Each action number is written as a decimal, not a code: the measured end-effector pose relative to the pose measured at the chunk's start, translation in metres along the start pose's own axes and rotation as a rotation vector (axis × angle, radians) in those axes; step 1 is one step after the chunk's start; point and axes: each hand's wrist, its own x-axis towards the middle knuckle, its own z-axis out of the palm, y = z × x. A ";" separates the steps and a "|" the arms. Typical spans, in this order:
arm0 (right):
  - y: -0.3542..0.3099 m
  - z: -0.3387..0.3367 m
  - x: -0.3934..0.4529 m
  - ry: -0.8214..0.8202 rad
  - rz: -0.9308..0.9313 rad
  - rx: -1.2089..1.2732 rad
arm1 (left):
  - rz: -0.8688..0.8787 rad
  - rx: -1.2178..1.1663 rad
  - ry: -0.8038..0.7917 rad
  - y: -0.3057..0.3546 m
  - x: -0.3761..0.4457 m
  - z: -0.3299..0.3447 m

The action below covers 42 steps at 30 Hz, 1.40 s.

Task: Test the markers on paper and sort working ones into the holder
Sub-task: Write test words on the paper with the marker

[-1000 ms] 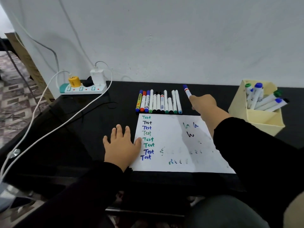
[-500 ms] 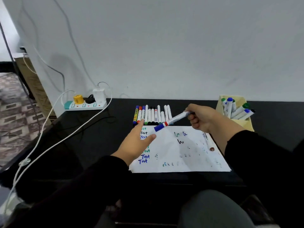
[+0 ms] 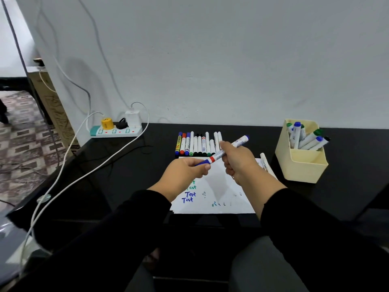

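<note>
right hand gripping blue whiteboard marker barrel, left hand pinching its cap, above paper; holder at 3 o'clock.

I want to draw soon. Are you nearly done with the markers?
Not yet. Some markers are already in the holder, and the paper has test words. The right hand holds a blue marker while the left hand pinches its cap. A row still waits.
</note>
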 end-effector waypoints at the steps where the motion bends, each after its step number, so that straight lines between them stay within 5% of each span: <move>1: -0.001 0.002 -0.001 0.026 0.006 0.024 | -0.018 0.003 0.004 -0.001 0.000 -0.001; 19: 0.009 0.026 0.004 0.061 0.094 -0.037 | 0.001 0.324 -0.056 -0.003 0.004 -0.010; 32: 0.018 0.040 0.012 -0.069 0.062 0.052 | -0.200 -0.074 -0.138 -0.011 0.000 -0.021; 38: 0.017 0.048 0.022 0.031 0.079 -0.093 | -0.109 0.163 0.023 -0.015 0.006 -0.013; 42: 0.015 0.045 0.023 0.075 0.095 -0.124 | -0.081 0.275 -0.011 -0.012 0.007 -0.008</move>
